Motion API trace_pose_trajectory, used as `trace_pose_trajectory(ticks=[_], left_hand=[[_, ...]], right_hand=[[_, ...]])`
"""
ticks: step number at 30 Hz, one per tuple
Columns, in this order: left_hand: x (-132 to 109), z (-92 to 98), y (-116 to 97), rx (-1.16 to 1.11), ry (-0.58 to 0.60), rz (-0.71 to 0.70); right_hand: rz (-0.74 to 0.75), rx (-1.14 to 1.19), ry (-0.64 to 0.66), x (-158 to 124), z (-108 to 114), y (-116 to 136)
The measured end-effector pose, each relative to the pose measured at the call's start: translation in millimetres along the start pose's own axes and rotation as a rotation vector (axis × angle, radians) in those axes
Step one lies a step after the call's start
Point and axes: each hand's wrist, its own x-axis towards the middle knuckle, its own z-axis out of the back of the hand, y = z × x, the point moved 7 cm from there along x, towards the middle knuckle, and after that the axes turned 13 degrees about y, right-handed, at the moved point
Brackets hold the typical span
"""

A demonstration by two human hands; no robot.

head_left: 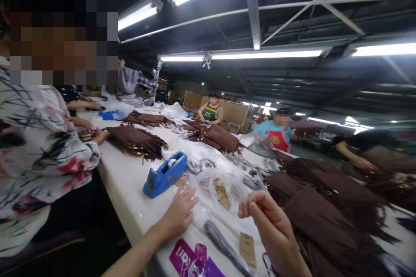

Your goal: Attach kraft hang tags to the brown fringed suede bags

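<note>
My left hand [180, 208] lies on the white tabletop with its fingers stretched out and apart, just in front of a blue tape dispenser [166, 174]. To the right, my right hand [272, 224] is raised over the table, its fingers curled and the tips pressed together; whatever they may hold is too small to make out. Between and below the hands lie a grey bundled strap [224, 242], a brown cardboard tag [247, 249] and purple printed packaging [190, 257]. Clear plastic bags with brown paper tags [222, 194] inside rest beyond my hands.
Brown fringed fabric pieces [318, 207] are piled along the right, with more [134, 137] at the left edge. A person in a floral top [48, 151] stands close on my left. Several other people work around the table, and another blue dispenser [108, 114] stands farther back.
</note>
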Motion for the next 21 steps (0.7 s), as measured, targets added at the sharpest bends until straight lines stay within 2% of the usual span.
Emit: trace_pose_trajectory(ticks=[2, 3, 4, 6, 7, 8, 10, 12, 13, 15, 17, 21], left_hand=[[-0.8, 15.5, -12.1, -0.275, -0.107, 0.001], [0.1, 17.3, -23.1, -0.486, -0.114, -0.012], [2.3, 14.1, -38.4, -0.724, -0.079, -0.029], [7.9, -3.3, -78.9, -1.16, 0.073, -0.05], [10.0, -14.3, -100.3, -1.31, 0.154, -0.039], [11.9, -25.5, -119.7, -1.401, 0.222, -0.014], [16.1, -46.7, -150.9, -1.445, 0.328, 0.035], [21.9, -65.1, -177.2, -1.386, 0.431, 0.021], [24.8, -72.8, -190.4, -1.333, 0.483, -0.016], [28.6, -85.6, -218.5, -1.199, 0.559, -0.129], [29.0, -98.0, -249.7, -1.069, 0.617, -0.259], [31.6, -126.6, -309.1, -0.898, 0.689, -0.437]], right_hand=[[-0.04, -0.242, 0.069, -31.8, -4.4, 2.9], [-0.039, -0.352, 0.093, -45.7, -9.1, 4.0], [-0.001, -0.456, 0.103, -58.0, -15.0, 7.1], [0.14, -0.647, 0.111, -79.3, -29.1, 17.3], [0.213, -0.733, 0.127, -88.6, -36.1, 22.8], [0.225, -0.796, 0.166, -95.9, -40.8, 24.9], [0.197, -0.795, 0.242, -109.0, -39.5, 29.7], [0.127, -0.657, 0.205, -123.3, -21.1, 38.5], [0.092, -0.582, 0.121, -131.9, -6.3, 44.0], [0.003, -0.491, -0.144, -153.9, 28.9, 51.7], [-0.086, -0.496, -0.354, -177.5, 56.7, 53.7], [-0.093, -0.612, -0.488, -208.5, 89.7, 57.0]])
